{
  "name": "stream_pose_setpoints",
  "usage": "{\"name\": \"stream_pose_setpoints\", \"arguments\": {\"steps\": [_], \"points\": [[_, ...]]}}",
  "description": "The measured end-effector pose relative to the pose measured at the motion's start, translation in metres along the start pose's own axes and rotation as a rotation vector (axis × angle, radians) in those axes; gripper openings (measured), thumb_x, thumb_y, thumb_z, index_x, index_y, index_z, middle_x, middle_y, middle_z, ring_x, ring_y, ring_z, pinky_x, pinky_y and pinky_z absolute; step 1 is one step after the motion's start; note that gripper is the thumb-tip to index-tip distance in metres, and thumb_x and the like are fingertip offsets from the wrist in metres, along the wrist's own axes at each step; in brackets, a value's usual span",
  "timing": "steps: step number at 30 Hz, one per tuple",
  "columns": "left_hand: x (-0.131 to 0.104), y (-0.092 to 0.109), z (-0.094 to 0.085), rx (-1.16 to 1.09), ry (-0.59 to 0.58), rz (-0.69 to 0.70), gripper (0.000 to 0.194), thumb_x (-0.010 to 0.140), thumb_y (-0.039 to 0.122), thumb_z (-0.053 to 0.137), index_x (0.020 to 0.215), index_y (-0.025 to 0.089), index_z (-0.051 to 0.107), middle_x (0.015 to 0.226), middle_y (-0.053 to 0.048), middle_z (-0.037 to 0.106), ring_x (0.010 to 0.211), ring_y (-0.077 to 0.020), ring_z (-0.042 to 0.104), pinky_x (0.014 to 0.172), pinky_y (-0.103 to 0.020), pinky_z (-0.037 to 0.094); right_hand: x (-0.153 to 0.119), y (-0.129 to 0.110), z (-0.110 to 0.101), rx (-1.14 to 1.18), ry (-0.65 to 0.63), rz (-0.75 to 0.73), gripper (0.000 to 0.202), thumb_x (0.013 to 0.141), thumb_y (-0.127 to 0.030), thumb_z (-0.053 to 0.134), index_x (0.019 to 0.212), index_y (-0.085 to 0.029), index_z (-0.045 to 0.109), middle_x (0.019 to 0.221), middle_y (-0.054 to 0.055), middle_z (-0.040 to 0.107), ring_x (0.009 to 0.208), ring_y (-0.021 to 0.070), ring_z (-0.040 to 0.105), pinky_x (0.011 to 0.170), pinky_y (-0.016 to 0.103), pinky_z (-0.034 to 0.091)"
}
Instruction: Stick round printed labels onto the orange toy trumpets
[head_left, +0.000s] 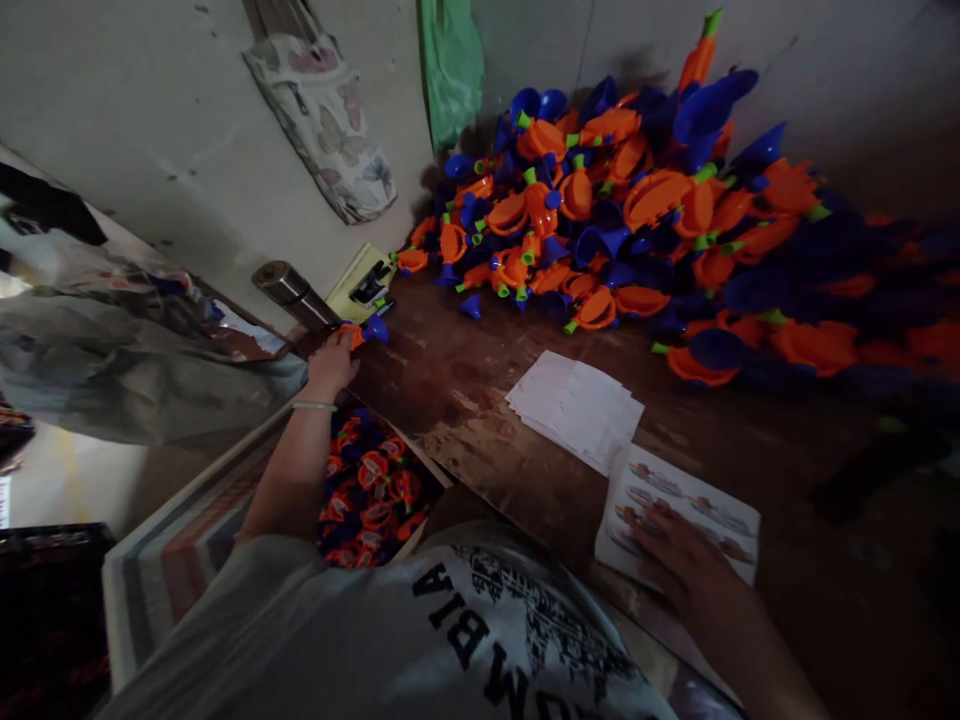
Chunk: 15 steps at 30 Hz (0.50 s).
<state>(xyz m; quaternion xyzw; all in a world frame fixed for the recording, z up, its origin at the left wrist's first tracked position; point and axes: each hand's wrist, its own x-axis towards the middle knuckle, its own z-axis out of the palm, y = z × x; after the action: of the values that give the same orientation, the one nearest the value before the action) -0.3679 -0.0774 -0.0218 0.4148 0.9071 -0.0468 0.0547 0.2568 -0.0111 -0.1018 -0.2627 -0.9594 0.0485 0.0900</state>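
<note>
In the head view, the toy trumpet (366, 332) lies at the left hand (335, 362), by the left end of the bench (435, 370) close to its near left corner. That hand is much the nearer one: its fingers are bent over the orange body and appear to grip it, though the fingertips are too dark to make out fully. The trumpet's long axis runs away from the fingers, the blue bell pointing inward from that corner toward the middle of the bench. A steel flask (292, 290) leans in the picture just behind it.

The right hand (679, 555) is well apart, far along the near edge toward the right. It is spread open, palm down, on the sticker sheet (731, 515), holding nothing that shows. So the trumpet lies to its left, beyond the white papers (574, 405), which fan out next to the sheet's left corner.

The heap of toy trumpets (600, 220) fills the bench's far edge. Below the near edge, beside the left forearm, sits an open box of labelled toys (375, 490).
</note>
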Motion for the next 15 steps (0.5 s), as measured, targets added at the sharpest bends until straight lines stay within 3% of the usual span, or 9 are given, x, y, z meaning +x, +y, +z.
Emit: {"name": "stream_pose_setpoints", "arguments": {"steps": [3,9,12,15], "points": [[0.01,0.006,-0.001,-0.002,0.037,-0.028,0.059,0.096,0.018,0.047,0.152,0.002,0.049,0.152,-0.033,0.054,0.138,-0.0457,0.056,0.109,-0.059,0.051,-0.007,0.006,0.004,0.041,-0.053,-0.057,0.038,0.087,-0.017,0.057,0.108,-0.027,0.086,0.131,0.008,0.081,0.138,0.0341,0.066,0.114,0.057,0.06],[0.02,0.02,-0.01,-0.07,0.113,0.007,0.051,0.091,0.022,0.058,0.14,0.008,0.063,0.141,-0.024,0.065,0.131,-0.0412,0.062,0.112,-0.053,0.051,-0.003,0.009,-0.008,0.122,-0.089,0.057,0.039,0.093,-0.024,0.052,0.117,-0.023,0.083,0.133,0.012,0.08,0.137,0.034,0.069,0.112,0.052,0.062],[0.034,0.032,-0.019,-0.144,0.21,-0.004,0.046,0.091,0.022,0.06,0.136,0.012,0.065,0.14,-0.022,0.066,0.13,-0.0409,0.064,0.111,-0.053,0.052,0.002,0.005,-0.017,0.174,-0.103,0.178,0.042,0.099,-0.028,0.044,0.111,-0.025,0.084,0.132,0.01,0.081,0.13,0.0318,0.074,0.103,0.049,0.065],[0.051,0.044,-0.029,-0.258,0.302,0.001,0.045,0.094,0.022,0.06,0.137,0.013,0.063,0.146,-0.022,0.062,0.136,-0.0396,0.061,0.117,-0.052,0.048,0.008,-0.001,-0.026,0.151,-0.072,0.321,0.043,0.103,-0.036,0.042,0.104,-0.024,0.084,0.123,0.011,0.084,0.104,0.0311,0.083,0.082,0.046,0.068]]}}
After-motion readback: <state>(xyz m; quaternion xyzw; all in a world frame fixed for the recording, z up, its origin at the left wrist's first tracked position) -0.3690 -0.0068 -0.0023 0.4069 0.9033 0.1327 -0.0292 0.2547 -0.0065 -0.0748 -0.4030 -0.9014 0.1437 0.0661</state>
